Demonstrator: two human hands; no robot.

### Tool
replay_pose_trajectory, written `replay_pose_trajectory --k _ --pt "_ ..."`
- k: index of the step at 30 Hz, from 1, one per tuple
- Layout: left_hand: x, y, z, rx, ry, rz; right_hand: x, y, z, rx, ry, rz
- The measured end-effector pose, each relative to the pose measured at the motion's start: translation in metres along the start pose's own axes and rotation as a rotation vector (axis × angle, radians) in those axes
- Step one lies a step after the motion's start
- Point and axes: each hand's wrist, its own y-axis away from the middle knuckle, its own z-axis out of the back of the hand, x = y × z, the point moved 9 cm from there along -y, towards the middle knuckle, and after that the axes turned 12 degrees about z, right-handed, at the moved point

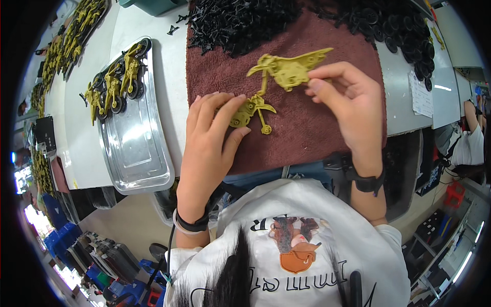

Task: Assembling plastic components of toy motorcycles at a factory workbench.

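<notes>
Between the thumb and fingers of my right hand (354, 100) is a yellow plastic toy motorcycle body (290, 71), raised above a brown towel (307, 140) and pinched at its right end. My left hand (205, 135) is closed around a second yellow toy motorcycle body (243, 116), partly covered by the fingers. A thin fork-like piece with a round end sticks out of it toward the right. The two bodies lie close together, and I cannot tell whether they touch. Neither shows a wheel.
A shiny metal tray (137, 166) on the left carries several yellow toy motorcycles (113, 84) with black wheels. Small black parts (238, 25) are heaped on the towel's far side. Black wheels (401, 33) lie piled at the far right, near a paper sheet (421, 96).
</notes>
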Motion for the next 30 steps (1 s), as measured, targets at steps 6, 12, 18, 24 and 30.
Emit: replay_pose_trajectory --k 6,12,18,24,30 --pt "-0.006 0.009 -0.005 -0.029 -0.095 -0.006 -0.009 -0.003 -0.051 0.222 0.340 0.081" --pt "-0.008 0.017 0.006 0.025 -0.082 0.035 0.013 0.001 -0.072 0.377 0.510 0.374" --pt "-0.036 0.010 0.126 -0.602 -0.087 -0.092 0.033 0.016 -0.065 0.470 0.636 0.467" --pt "-0.052 -0.024 0.296 -0.829 -0.029 -0.356 0.065 0.032 -0.048 0.712 0.587 0.474" --pt "-0.094 -0.228 0.176 -0.084 0.028 0.023 0.065 0.046 -0.004 0.777 0.623 0.426"
